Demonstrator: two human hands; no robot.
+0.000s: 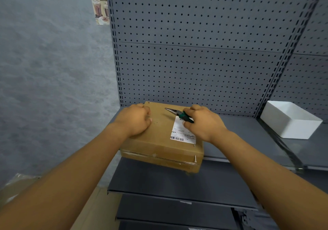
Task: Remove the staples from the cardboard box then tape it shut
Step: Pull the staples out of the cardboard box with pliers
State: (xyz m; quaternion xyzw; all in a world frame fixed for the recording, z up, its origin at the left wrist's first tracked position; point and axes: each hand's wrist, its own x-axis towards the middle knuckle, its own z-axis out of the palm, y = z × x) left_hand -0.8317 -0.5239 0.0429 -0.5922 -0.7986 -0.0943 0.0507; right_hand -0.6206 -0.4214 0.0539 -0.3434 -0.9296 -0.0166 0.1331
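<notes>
Right hand (pixel 204 121) curled tight around green pliers (pixel 179 114), thin nose pointing left and a bit away. Left hand (pixel 134 119) fingers curled, pressing down on cardboard box (pixel 159 137), holding nothing.

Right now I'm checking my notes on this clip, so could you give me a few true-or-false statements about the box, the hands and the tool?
1. The right hand holds green-handled pliers. True.
2. The left hand holds a tape roll. False: its curled fingers rest on the cardboard box, holding nothing.
3. A shipping label is on the box top. True.
4. The white bin sits on the box. False: it stands apart, on the shelf to the right.
</notes>
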